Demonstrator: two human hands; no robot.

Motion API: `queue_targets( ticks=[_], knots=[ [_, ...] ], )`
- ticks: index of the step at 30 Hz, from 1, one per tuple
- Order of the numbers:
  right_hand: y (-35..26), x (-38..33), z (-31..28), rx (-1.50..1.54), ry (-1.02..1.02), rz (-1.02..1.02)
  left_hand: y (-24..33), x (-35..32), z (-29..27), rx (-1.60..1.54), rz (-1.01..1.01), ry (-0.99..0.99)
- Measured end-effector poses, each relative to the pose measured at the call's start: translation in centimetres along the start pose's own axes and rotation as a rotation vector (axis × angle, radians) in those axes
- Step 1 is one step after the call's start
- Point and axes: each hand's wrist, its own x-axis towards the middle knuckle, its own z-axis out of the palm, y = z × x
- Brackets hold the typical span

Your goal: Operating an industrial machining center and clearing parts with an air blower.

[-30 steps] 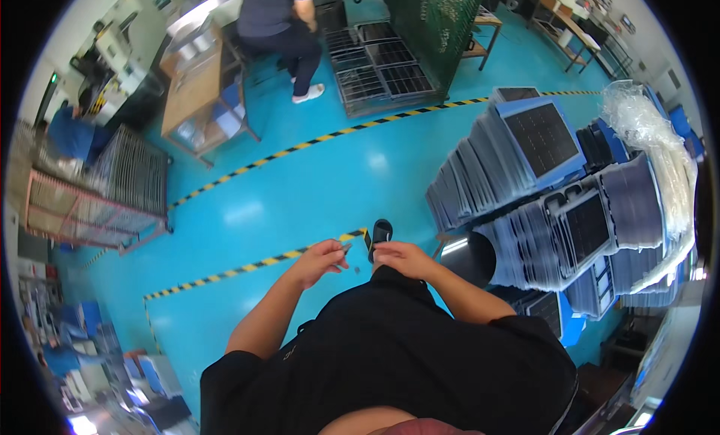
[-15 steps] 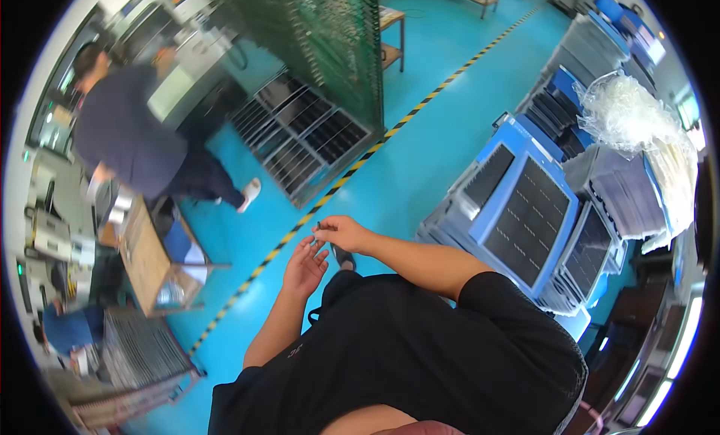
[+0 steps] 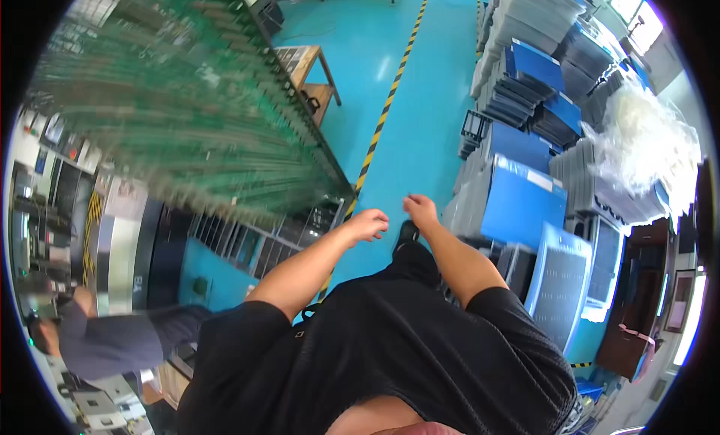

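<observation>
My left hand is in front of my body with its fingers curled in; whether anything is inside does not show. A short gap to the right, my right hand is closed too, thumb and fingers drawn together, and any small thing in it is hidden. The hands do not touch each other. Beneath them lie the blue floor and my dark shoe. Nearest my left hand stands a tall rack of green circuit boards, blurred by motion. Stacked trays with a blue top sheet stand beyond my right hand.
A yellow-and-black floor stripe runs along the rack side. Further off is a wooden table. Crumpled clear plastic wrap tops the stacks at right. Another person is at the lower left by equipment.
My view has swung left and forward, so the board rack looms larger at left. My hands, earlier together around a small thing, have come apart; my left fingers have curled in.
</observation>
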Motion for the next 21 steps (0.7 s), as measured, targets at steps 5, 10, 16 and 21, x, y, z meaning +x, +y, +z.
queue_targets(
  ticks=[5, 10, 16, 21],
  knots=[
    [-0.5, 11.8, -5.4, -0.171, 0.039, 0.088, 9.6, 18.4, -7.4, 0.708, 0.206, -0.01],
    [-6.0, 25.6, -7.2, -0.072, -0.103, 0.091, 17.8, 32.8, -18.8, 1.05, 0.088, 0.026],
    [-17.3, 43.6, -8.5, -0.141, -0.275, 0.046, 26.5, 40.8, -27.5, 0.435, 0.139, 0.065],
    [-27.7, 59.4, -4.6, -0.31, -0.483, -0.172, 36.4, 46.3, -31.9, -0.211, 0.332, 0.013]
  ],
)
